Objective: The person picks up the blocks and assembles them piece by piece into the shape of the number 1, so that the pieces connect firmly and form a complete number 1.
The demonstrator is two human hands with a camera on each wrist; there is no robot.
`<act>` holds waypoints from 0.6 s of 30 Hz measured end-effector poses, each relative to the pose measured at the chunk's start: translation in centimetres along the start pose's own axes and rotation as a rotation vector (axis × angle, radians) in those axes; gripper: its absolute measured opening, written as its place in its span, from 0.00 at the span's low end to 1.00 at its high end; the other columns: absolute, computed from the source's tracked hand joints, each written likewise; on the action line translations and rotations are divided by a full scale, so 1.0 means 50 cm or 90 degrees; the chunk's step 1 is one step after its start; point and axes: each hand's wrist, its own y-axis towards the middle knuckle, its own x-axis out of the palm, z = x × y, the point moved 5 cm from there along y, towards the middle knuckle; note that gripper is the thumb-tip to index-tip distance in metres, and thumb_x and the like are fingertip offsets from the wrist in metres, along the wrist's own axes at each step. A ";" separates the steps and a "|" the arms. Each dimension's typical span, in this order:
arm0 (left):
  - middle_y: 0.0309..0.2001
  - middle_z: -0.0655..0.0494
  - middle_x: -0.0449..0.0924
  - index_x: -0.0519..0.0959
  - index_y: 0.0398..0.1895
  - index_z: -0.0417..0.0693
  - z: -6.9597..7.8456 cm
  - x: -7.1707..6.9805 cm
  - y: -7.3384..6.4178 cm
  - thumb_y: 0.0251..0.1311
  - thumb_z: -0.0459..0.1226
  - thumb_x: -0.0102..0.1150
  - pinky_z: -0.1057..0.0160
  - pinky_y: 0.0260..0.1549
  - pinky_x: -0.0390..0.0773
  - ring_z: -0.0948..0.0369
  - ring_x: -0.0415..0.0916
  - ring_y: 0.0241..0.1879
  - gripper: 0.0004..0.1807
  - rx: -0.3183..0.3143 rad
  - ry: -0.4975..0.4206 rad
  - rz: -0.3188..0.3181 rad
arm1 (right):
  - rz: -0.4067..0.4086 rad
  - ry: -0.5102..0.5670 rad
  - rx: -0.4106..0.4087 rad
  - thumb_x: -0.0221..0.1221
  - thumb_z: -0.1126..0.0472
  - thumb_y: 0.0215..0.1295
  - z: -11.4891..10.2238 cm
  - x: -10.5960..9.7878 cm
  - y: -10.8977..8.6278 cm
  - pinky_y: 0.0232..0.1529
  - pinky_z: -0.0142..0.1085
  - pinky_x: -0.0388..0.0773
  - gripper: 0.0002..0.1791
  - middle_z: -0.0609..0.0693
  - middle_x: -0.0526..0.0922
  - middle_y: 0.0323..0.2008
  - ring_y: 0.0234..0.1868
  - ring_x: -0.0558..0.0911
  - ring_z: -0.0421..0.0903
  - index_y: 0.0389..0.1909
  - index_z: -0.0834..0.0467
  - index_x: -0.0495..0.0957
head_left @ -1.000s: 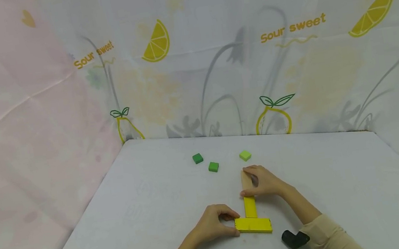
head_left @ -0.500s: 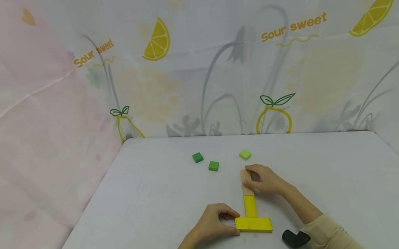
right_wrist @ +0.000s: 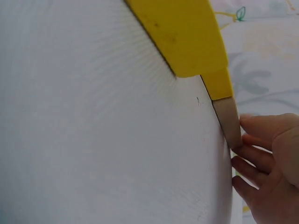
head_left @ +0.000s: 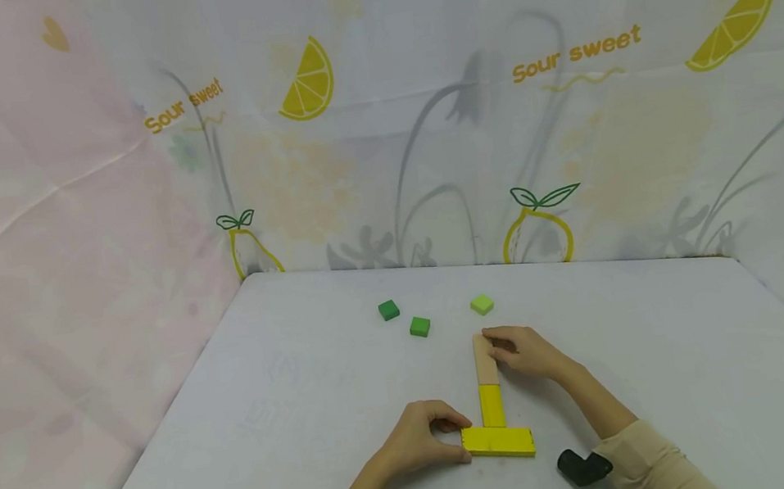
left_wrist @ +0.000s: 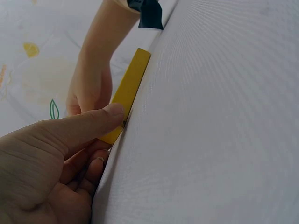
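A long yellow block (head_left: 498, 441) lies crosswise on the white table. My left hand (head_left: 421, 439) pinches its left end between thumb and fingers; the left wrist view shows the thumb (left_wrist: 93, 123) on its near side. Behind that block's middle, a shorter yellow block (head_left: 492, 406) points away, and a plain wooden block (head_left: 485, 360) continues the line end to end. With the fingertips, my right hand (head_left: 528, 352) touches the right side and far corner of the wooden block, its fingers loosely extended. In the right wrist view, the wooden block (right_wrist: 228, 121) abuts the yellow one.
Two dark green blocks (head_left: 420, 327) and a light green block (head_left: 482, 304) lie farther back. A black angled object (head_left: 583, 467) sits beside the right sleeve (head_left: 647, 459). Lemon-printed cloth (head_left: 380, 155) hangs behind and at the sides of the table (head_left: 302, 355).
My right hand's thumb has left the near end of the wooden block and slid to its right side, uncovering most of its top. The left hand and the blocks have hardly moved.
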 end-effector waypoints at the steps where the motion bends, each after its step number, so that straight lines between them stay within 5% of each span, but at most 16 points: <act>1: 0.35 0.61 0.83 0.84 0.37 0.42 0.000 0.000 0.000 0.40 0.34 0.74 0.72 0.38 0.75 0.72 0.74 0.34 0.17 0.000 0.000 0.000 | 0.000 0.001 -0.002 0.55 0.66 0.65 0.000 0.000 0.000 0.57 0.53 0.67 0.20 0.67 0.76 0.53 0.57 0.73 0.63 0.54 0.74 0.72; 18: 0.35 0.62 0.83 0.84 0.37 0.43 -0.002 0.001 0.000 0.41 0.34 0.74 0.72 0.39 0.75 0.72 0.73 0.33 0.17 -0.001 0.005 -0.002 | -0.021 0.015 0.048 0.67 0.53 0.54 0.012 -0.004 -0.012 0.59 0.55 0.64 0.35 0.66 0.75 0.55 0.59 0.70 0.64 0.57 0.72 0.71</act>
